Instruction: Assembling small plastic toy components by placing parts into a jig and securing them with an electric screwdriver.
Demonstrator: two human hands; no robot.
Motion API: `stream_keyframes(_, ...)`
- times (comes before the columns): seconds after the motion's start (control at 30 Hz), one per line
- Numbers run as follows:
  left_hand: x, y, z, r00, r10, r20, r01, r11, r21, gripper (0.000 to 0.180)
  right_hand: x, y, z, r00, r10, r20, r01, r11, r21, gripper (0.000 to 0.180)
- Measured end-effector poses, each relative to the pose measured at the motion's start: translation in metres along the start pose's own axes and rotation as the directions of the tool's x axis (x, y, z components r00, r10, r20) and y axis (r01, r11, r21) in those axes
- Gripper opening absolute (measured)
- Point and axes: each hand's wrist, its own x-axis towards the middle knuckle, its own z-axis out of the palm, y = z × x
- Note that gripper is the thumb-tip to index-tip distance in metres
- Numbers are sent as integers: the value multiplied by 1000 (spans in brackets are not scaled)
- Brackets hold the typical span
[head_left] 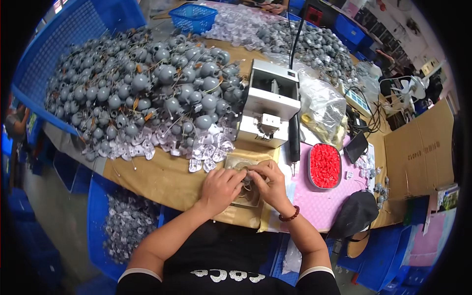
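Note:
My left hand (221,189) and my right hand (269,182) meet over a small see-through square plate (250,200) on the brown table covering. Both hands are closed, fingertips pinching a small grey part (246,181) with a thin pale wire. The fingers hide most of that part, so its exact shape cannot be made out. Just beyond the hands stands a white bench machine (263,129). Beside it, to the right, a black pen-shaped power screwdriver (294,140) hangs tip down from a cable.
A large heap of grey ball-shaped housings with wires (147,88) spreads at the left, with white plastic pieces (206,147) along its near edge. On the right are a bowl of small red parts (325,165), a black cap (355,214) and a cardboard box (420,152).

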Motion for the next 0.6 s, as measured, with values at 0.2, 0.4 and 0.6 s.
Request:
stream_keyframes(0.2, -2, -11, -1, 998, 54, -40, -56, 998, -28, 43, 13, -1, 7, 989, 77, -126, -49, 976, 214, 9)
stream_keyframes(0.4, 1, -10, -48, 991, 135, 4, -134, 989, -65, 51, 8, -23, 4, 919, 395, -7, -306, 722, 621, 12)
stream_keyframes(0.6, 0, -6, -98, 981, 132, 144, -145, 986, 83, 42, 12, -38, 31, 851, 475, 223, -449, 440, 778, 17)
